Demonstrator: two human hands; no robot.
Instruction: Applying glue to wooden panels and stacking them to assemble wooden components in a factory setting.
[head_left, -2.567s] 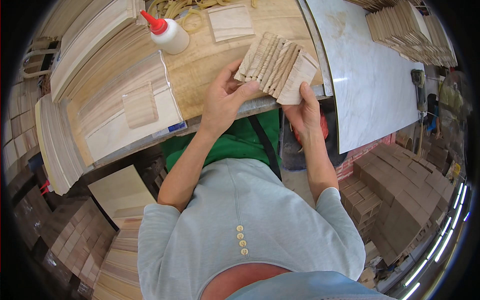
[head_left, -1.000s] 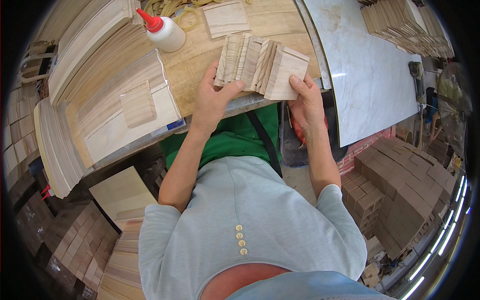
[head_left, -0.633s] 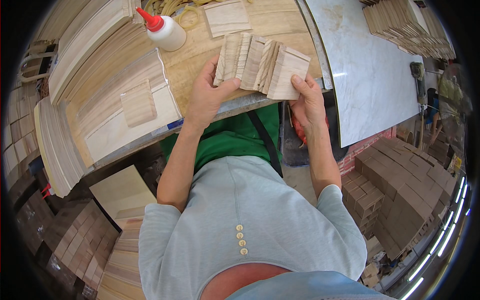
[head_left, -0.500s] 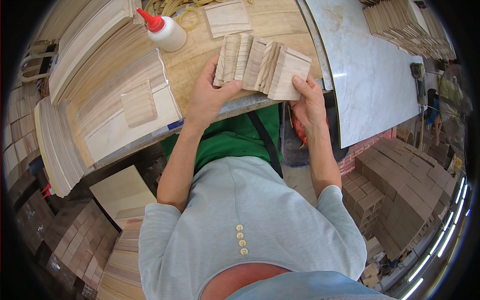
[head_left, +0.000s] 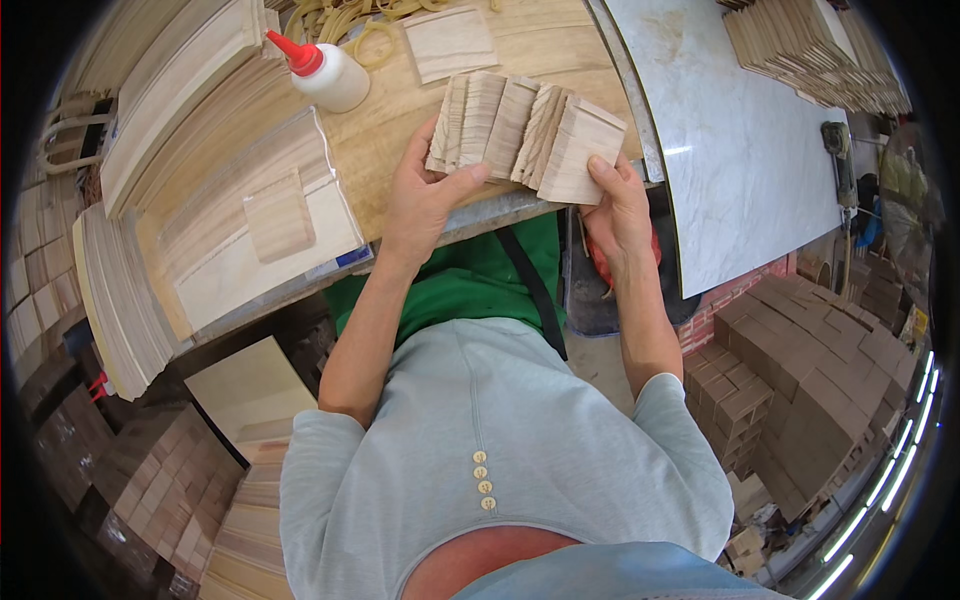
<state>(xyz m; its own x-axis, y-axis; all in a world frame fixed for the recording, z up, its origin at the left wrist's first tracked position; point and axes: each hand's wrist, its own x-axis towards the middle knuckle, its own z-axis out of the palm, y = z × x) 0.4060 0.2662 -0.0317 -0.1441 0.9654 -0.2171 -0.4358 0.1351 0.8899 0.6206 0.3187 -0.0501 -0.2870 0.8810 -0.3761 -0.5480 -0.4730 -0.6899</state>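
Over the near edge of the wooden bench (head_left: 382, 145), both hands are on a fan of wooden pieces (head_left: 508, 125). Left hand (head_left: 419, 203) is clamped round the left end, thumb on the front; right hand (head_left: 622, 212) pinches the right end, thumb on the outermost face, fingers mostly hidden behind. Pieces overlap at a tilt, edges stepped; exact count can't be told. Progress, my read: partway through this handful. Spreading looks mostly done, several faces exposed; lining up isn't, and none of the fan is set down yet. Past it, one square piece (head_left: 450, 45) lies flat on the bench, apart from the batch. To its left, white bottle with red nozzle (head_left: 338, 80) stands untouched, yellow bands (head_left: 345, 15) behind. Nearer, left of the left hand, a small square block (head_left: 280, 215) rests on a broad panel (head_left: 240, 285); finished or waiting, can't tell. Farther out: stacked panels (head_left: 185, 115) left, pale slab (head_left: 745, 170) right, more thin pieces stacked (head_left: 800, 45) on its far end.
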